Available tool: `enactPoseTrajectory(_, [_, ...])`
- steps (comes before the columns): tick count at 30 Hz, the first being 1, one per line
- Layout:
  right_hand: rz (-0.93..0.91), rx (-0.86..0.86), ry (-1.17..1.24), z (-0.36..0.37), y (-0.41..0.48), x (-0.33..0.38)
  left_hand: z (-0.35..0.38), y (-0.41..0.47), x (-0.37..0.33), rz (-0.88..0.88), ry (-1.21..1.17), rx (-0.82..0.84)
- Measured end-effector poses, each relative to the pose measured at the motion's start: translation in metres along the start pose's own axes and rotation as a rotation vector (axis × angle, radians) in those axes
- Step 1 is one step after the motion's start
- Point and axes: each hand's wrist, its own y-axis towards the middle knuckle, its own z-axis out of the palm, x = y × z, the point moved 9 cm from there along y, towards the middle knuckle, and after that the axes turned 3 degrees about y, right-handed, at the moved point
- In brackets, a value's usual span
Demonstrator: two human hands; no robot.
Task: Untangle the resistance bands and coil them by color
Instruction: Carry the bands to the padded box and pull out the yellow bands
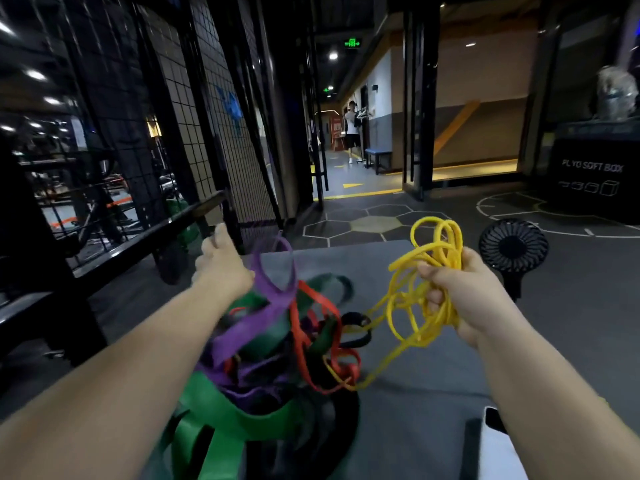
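So, a tangled heap of rubber resistance bands point(294, 348) lies on a grey padded mat point(415, 427), low in the middle of the view. The left hand point(221, 268) is raised above the heap's far left side. Its fingers are clenched round a flat purple band point(273, 306), whose loop stands up beside the fist and then drops as a broad ribbon into the pile.

The right hand point(464, 296) is held up to the right of the heap, fingers curled tight on a bunch of loops of a thin yellow cord-like band point(434, 254). Some loops stick up above the fist and others hang below it. Yellow strands run down and leftward into the tangle, where they cross a narrow red-orange band point(313, 308).

A wide green band point(239, 407) spreads across the near side of the pile. A black band point(356, 322) curls at its right edge; whether the yellow strand passes through it or only beside it cannot be told.

Beyond the mat a small round black fan point(512, 245) stands near the right hand. At far right a black box point(592, 202) bears white lettering, "PLYO SOFT BOX", above outline drawings of four boxes. A lit green sign point(352, 43) hangs high in the background, its marks too small to read.
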Motion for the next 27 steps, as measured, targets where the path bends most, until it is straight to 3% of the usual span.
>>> enactPoseTrajectory(1, [-0.012,0.007,-0.011,0.002,-0.001,0.003,0.001,-0.011,-0.015,0.089,0.017,-0.046])
enactPoseTrajectory(3, [-0.017,0.03,-0.019,0.007,-0.003,0.008,0.013,-0.043,-0.065,0.481,-0.025,-0.085])
enactPoseTrajectory(5, [-0.003,0.051,-0.02,0.014,-0.007,0.012,0.045,-0.088,-0.103,0.798,-0.096,0.155])
enactPoseTrajectory(6, [0.002,0.06,-0.015,0.017,-0.008,0.015,0.066,-0.106,-0.111,0.83,-0.12,0.34])
enactPoseTrajectory(9, [0.003,0.078,-0.014,0.029,-0.014,0.029,0.111,-0.142,-0.118,0.703,-0.352,0.747])
enactPoseTrajectory(12, [-0.015,0.074,-0.138,0.035,-0.015,0.039,0.132,-0.146,-0.116,0.655,-0.38,0.79])
enactPoseTrajectory(14, [-0.105,0.031,-0.433,0.031,-0.01,0.048,0.128,-0.141,-0.114,0.617,-0.446,0.732])
enactPoseTrajectory(16, [-0.173,-0.022,-0.731,0.028,-0.006,0.063,0.106,-0.118,-0.101,0.425,-0.714,0.646])
enactPoseTrajectory(20, [-0.302,-0.067,-0.983,0.034,-0.006,0.1,0.058,-0.055,-0.045,0.052,-1.074,0.345])
enactPoseTrajectory(24, [-0.5,-0.145,-0.858,0.047,-0.011,0.149,0.028,-0.022,0.004,-0.13,-1.129,0.13])
enactPoseTrajectory(27, [-0.71,-0.179,-0.584,0.064,-0.024,0.191,0.016,-0.005,0.024,-0.164,-0.856,0.079])
